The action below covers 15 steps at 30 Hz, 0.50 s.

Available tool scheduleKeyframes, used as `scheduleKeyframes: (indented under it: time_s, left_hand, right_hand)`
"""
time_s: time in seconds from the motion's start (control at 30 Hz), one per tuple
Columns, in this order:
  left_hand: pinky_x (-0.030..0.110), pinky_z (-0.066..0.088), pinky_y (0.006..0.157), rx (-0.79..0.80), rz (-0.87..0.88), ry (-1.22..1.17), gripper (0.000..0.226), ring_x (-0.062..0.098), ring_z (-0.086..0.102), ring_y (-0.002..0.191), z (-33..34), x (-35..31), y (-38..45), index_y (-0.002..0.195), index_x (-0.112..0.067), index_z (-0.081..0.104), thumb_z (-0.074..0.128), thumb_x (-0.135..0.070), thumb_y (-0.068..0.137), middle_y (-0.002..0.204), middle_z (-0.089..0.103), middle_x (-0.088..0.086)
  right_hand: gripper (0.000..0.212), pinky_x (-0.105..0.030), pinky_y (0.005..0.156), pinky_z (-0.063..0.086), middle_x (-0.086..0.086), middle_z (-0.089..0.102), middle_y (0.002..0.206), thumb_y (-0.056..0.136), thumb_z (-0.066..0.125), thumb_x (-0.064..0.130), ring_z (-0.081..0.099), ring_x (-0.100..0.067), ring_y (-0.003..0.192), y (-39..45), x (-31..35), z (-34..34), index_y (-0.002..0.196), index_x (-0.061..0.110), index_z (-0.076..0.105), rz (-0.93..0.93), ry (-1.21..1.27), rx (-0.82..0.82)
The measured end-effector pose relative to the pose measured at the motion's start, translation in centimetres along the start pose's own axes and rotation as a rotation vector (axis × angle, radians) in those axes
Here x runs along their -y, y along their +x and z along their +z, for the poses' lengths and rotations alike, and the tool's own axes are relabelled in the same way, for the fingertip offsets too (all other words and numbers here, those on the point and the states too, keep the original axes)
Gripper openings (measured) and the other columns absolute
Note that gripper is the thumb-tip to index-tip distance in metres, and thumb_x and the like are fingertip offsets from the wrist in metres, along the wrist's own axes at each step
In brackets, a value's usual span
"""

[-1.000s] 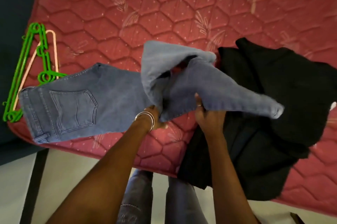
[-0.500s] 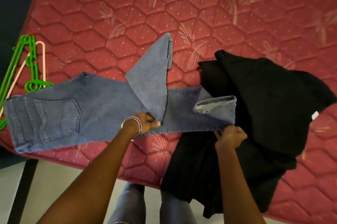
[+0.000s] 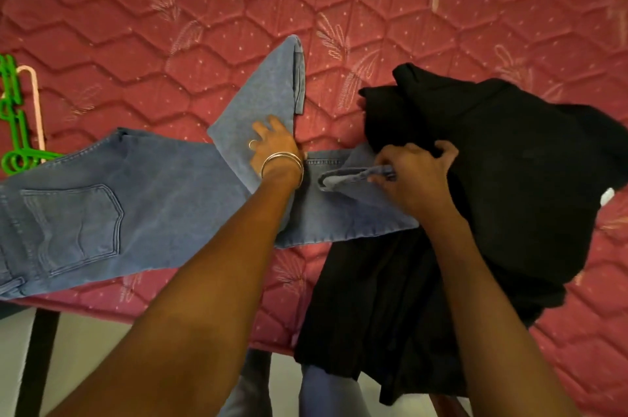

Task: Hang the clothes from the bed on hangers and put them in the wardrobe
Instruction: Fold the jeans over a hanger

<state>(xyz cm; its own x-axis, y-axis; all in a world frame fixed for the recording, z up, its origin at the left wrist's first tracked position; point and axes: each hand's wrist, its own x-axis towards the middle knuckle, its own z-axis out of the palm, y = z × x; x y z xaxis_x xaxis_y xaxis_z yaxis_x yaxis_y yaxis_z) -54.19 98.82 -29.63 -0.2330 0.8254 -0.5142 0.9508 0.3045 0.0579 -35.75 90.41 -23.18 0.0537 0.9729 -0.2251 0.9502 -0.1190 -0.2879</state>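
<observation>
Blue jeans (image 3: 136, 199) flat under open L hand (image 3: 272, 151), hem pinched in R hand (image 3: 411, 178).

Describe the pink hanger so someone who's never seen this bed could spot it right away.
Start at the red quilted mattress and follow it to its far left edge, past the waistband of the blue jeans. There lie the green hangers; the pink hanger sits among them, the only pale one.

The jeans (image 3: 142, 199) are faded blue denim with stitched seams. The black garment (image 3: 509, 158) is soft, matt cloth. The mattress (image 3: 373, 2) is quilted red fabric, slightly sheeny. The green hangers (image 3: 13, 131) look like glossy plastic. The bangles (image 3: 283, 161) are shiny metal.
</observation>
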Motion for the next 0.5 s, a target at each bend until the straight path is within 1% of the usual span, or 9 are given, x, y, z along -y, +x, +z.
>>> scheduleKeyframes:
  time_s: [0.07, 0.1, 0.13, 0.2, 0.3, 0.33, 0.37, 0.43, 0.5]
  left_hand:
    - [0.05, 0.048, 0.085, -0.068, 0.036, 0.061, 0.048, 0.044, 0.048, 0.117, 0.9, 0.9, 0.4, 0.139, -0.004, 0.025, 0.045, -0.007, 0.095, 0.143, 0.031, 0.024]
    - [0.05, 0.047, 0.085, -0.093, 0.062, 0.05, 0.042, 0.044, 0.051, 0.113, 1.0, 1.4, 0.6, 0.135, -0.001, 0.03, 0.042, -0.003, 0.095, 0.136, 0.039, 0.025]
    - [0.05, 0.046, 0.086, -0.11, 0.085, -0.006, 0.038, 0.045, 0.053, 0.11, 1.0, 2.0, 0.8, 0.132, 0.0, 0.035, 0.042, -0.003, 0.094, 0.128, 0.047, 0.026]
    - [0.047, 0.045, 0.085, -0.123, 0.102, -0.254, 0.037, 0.045, 0.055, 0.103, 1.1, 2.7, 0.9, 0.127, -0.001, 0.044, 0.046, -0.009, 0.091, 0.114, 0.056, 0.027]
    - [0.043, 0.048, 0.081, -0.086, 0.041, -0.783, 0.04, 0.035, 0.06, 0.087, 0.6, 2.6, -0.3, 0.113, -0.003, 0.06, 0.045, -0.021, 0.081, 0.093, 0.065, 0.02]
    - [0.04, 0.05, 0.082, -0.063, 0.009, -0.949, 0.041, 0.026, 0.059, 0.084, 0.0, 2.4, -1.0, 0.113, -0.003, 0.063, 0.046, -0.022, 0.08, 0.09, 0.065, 0.012]
    - [0.034, 0.05, 0.083, -0.036, -0.02, -1.116, 0.037, 0.016, 0.059, 0.084, -0.5, 2.3, -1.8, 0.116, -0.005, 0.063, 0.05, -0.017, 0.083, 0.09, 0.064, 0.004]
    - [0.016, 0.049, 0.079, 0.041, 0.052, -1.342, 0.033, -0.003, 0.06, 0.076, -1.9, 2.2, -3.6, 0.122, -0.008, 0.055, 0.05, 0.001, 0.091, 0.087, 0.063, -0.007]
    - [0.011, 0.047, 0.078, 0.16, 0.233, -1.358, 0.041, -0.012, 0.059, 0.071, -2.5, 2.0, -5.8, 0.128, -0.009, 0.044, 0.047, 0.009, 0.091, 0.083, 0.067, -0.016]
  right_hand:
    - [0.013, -0.023, 0.083, 0.041, 0.0, 0.066, 0.078, 0.081, 0.07, 0.023, 0.06, -0.012, 0.072, -0.9, -0.6, -0.9, 0.088, 0.014, 0.065, 0.088, 0.337, -0.252]
    - [0.014, -0.009, 0.071, 0.04, 0.001, 0.062, 0.077, 0.083, 0.069, 0.02, 0.054, -0.006, 0.066, -1.6, -0.9, -1.5, 0.09, 0.01, 0.063, 0.208, 0.519, -0.403]
    - [0.016, -0.004, 0.063, 0.035, 0.001, 0.059, 0.078, 0.086, 0.067, 0.019, 0.051, -0.005, 0.067, -2.5, -1.6, -1.7, 0.093, 0.006, 0.06, 0.343, 0.628, -0.563]
    - [0.023, -0.01, 0.065, 0.036, -0.004, 0.056, 0.086, 0.087, 0.063, 0.019, 0.055, -0.014, 0.075, -4.2, -3.5, -1.6, 0.1, 0.002, 0.055, 0.627, 0.601, -0.77]
    - [0.042, -0.035, 0.086, 0.032, -0.019, 0.053, 0.115, 0.081, 0.059, 0.023, 0.049, -0.037, 0.109, -5.6, -5.6, -1.2, 0.118, 0.004, 0.051, 0.953, 0.334, -0.707]
    - [0.043, -0.035, 0.088, 0.03, -0.019, 0.049, 0.121, 0.081, 0.057, 0.023, 0.044, -0.038, 0.115, -5.8, -5.5, -1.2, 0.121, 0.007, 0.051, 0.982, 0.277, -0.7]
    - [0.04, -0.032, 0.088, 0.029, -0.019, 0.05, 0.121, 0.083, 0.056, 0.023, 0.044, -0.038, 0.114, -6.0, -4.8, -1.2, 0.12, 0.008, 0.053, 0.914, 0.26, -0.729]
    - [0.024, -0.021, 0.083, 0.035, -0.017, 0.059, 0.107, 0.091, 0.055, 0.019, 0.054, -0.033, 0.101, -6.1, -1.8, -0.6, 0.11, 0.005, 0.06, 0.66, 0.478, -0.703]
    - [0.022, -0.024, 0.08, 0.05, -0.012, 0.067, 0.096, 0.096, 0.055, 0.024, 0.064, -0.024, 0.088, -5.1, 1.4, 0.1, 0.102, 0.005, 0.064, 0.619, 1.084, -0.47]
